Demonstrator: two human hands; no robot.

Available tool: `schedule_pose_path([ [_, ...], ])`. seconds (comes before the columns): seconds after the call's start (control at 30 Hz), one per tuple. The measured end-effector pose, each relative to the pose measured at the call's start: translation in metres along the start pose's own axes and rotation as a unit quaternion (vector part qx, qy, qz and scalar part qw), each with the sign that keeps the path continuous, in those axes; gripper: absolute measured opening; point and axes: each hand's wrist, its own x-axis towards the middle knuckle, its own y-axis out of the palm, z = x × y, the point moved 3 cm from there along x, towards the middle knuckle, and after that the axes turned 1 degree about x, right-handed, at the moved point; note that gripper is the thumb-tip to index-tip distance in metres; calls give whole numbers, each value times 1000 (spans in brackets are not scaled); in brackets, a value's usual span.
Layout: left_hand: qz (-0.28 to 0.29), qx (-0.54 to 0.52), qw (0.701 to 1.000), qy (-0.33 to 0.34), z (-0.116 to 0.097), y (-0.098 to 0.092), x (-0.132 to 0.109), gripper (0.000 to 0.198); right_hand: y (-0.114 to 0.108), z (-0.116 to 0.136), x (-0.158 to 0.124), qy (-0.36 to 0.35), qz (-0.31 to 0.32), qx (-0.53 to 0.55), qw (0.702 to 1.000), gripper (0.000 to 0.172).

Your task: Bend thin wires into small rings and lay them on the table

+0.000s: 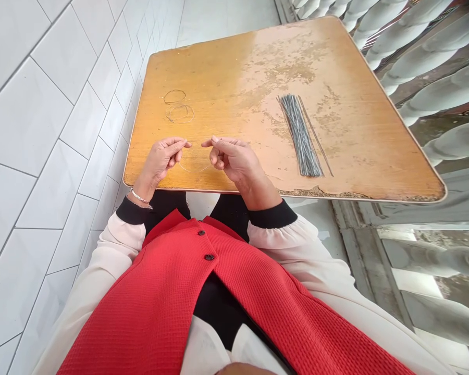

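While a thin, pale, curved wire (184,167) shows over the near part of a worn, orange-brown wooden table (242,99), the left hand (164,156) and the right hand (238,159) each pinch it with thumb and forefinger together, the two hands just apart. Beyond the left hand lie a thin, dark wire ring (174,90) and a loose, pale wire coil (180,108); right of the right hand rests a bundle of straight, grey metal wires (301,138).
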Motion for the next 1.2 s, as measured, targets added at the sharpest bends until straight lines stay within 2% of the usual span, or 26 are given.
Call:
schedule_pose_path([
  [0.2,-1,39,999,27,-5,6,0,19,4,1,-1,-5,26,-62,998,25],
  [0.4,-14,27,998,52,1,16,2,19,10,-8,-2,-94,-47,-99,990,29],
  [0.5,-16,36,999,31,3,17,2,22,10,-12,-3,-106,-52,-105,987,31],
  [0.63,11,65,998,10,-4,15,0,28,6,-11,-2,-100,-34,-132,986,32],
  [0.8,49,92,994,15,-10,16,-1,32,3,-5,2,-138,-37,-181,973,22],
  [0.93,67,99,993,14,-11,16,1,33,3,0,4,-127,-22,-201,971,11],
  [1.03,74,86,994,3,-12,15,1,34,4,5,3,-151,-29,-244,957,12],
  [1.2,72,13,997,-35,-7,10,0,33,2,6,1,-236,-84,-286,925,17],
])
